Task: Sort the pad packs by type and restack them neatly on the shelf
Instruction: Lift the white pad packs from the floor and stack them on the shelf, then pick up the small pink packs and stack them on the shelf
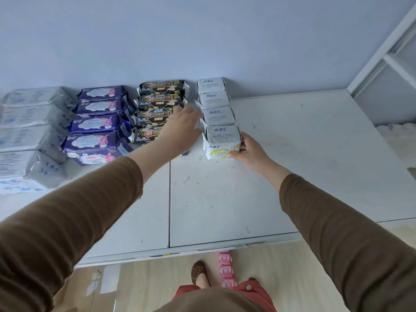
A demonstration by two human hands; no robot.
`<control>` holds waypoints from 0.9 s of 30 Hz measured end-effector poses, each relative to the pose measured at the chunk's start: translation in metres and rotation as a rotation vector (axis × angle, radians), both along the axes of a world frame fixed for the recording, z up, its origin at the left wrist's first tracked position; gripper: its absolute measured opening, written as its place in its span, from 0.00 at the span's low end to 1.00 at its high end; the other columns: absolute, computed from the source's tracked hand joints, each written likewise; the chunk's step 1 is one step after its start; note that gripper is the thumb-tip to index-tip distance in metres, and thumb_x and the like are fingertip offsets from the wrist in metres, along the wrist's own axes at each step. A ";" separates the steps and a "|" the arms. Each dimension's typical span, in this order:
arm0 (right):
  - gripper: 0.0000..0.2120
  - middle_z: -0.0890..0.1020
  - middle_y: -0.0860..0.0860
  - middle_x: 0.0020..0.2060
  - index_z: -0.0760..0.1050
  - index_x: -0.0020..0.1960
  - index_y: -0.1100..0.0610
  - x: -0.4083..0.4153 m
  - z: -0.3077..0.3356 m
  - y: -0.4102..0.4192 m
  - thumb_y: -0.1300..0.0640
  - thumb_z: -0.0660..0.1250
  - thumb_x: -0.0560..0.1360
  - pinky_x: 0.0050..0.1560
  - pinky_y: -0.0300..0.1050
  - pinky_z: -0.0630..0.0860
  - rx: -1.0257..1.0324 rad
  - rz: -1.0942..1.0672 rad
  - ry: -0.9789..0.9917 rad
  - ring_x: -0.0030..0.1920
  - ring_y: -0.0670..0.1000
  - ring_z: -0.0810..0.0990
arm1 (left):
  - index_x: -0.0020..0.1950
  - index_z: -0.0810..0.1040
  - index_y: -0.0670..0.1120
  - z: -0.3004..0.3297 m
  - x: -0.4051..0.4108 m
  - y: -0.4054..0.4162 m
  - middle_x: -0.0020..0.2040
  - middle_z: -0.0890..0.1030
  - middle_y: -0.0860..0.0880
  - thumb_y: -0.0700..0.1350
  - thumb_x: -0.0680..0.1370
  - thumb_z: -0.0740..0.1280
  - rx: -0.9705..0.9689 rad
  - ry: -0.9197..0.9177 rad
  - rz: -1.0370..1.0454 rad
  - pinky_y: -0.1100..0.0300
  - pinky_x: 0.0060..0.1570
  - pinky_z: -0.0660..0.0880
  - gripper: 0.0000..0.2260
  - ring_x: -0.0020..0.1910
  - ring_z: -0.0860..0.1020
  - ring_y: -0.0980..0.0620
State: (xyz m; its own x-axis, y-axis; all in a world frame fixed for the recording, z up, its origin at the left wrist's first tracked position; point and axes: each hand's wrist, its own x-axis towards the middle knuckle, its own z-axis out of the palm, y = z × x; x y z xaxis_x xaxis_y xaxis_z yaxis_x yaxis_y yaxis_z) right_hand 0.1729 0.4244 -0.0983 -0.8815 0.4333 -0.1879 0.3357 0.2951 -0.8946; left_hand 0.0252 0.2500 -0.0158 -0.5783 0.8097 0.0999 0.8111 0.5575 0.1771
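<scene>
Four rows of pad packs stand on the white shelf (292, 154) against the wall. From left: large white ABC packs (29, 140), purple packs (96, 122), black and gold packs (157, 102), small white ABC packs (215, 102). The front small white pack with a yellow label (221, 141) is gripped on its right side by my right hand (249, 150). My left hand (182, 129) reaches over the black packs with straight fingers, touching the left side of the small white row.
Pink packs (226, 270) lie in a line on the wooden floor below the shelf edge, beside my foot (199, 273). A white shelving unit (387, 70) stands at the right, with a white bundle (398, 140) beside it.
</scene>
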 end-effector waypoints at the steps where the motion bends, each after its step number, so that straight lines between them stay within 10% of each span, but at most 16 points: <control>1: 0.24 0.81 0.52 0.57 0.72 0.63 0.53 -0.001 0.000 -0.001 0.68 0.73 0.72 0.62 0.61 0.77 0.008 -0.011 -0.001 0.57 0.55 0.82 | 0.69 0.72 0.44 -0.002 0.004 -0.004 0.62 0.74 0.43 0.48 0.80 0.63 -0.004 0.008 -0.003 0.50 0.65 0.64 0.18 0.61 0.70 0.41; 9: 0.40 0.67 0.54 0.74 0.58 0.78 0.57 0.034 0.006 -0.009 0.53 0.74 0.72 0.71 0.52 0.67 0.220 -0.105 -0.077 0.73 0.53 0.66 | 0.70 0.71 0.45 -0.012 0.057 -0.028 0.61 0.74 0.45 0.48 0.78 0.66 0.046 -0.013 0.063 0.49 0.64 0.68 0.21 0.62 0.70 0.43; 27: 0.21 0.76 0.53 0.61 0.74 0.66 0.56 0.306 -0.009 -0.092 0.55 0.70 0.74 0.62 0.49 0.70 0.736 0.235 0.044 0.62 0.57 0.71 | 0.66 0.75 0.45 -0.083 0.330 -0.130 0.59 0.76 0.47 0.47 0.77 0.68 0.014 -0.167 0.196 0.50 0.56 0.72 0.18 0.60 0.71 0.44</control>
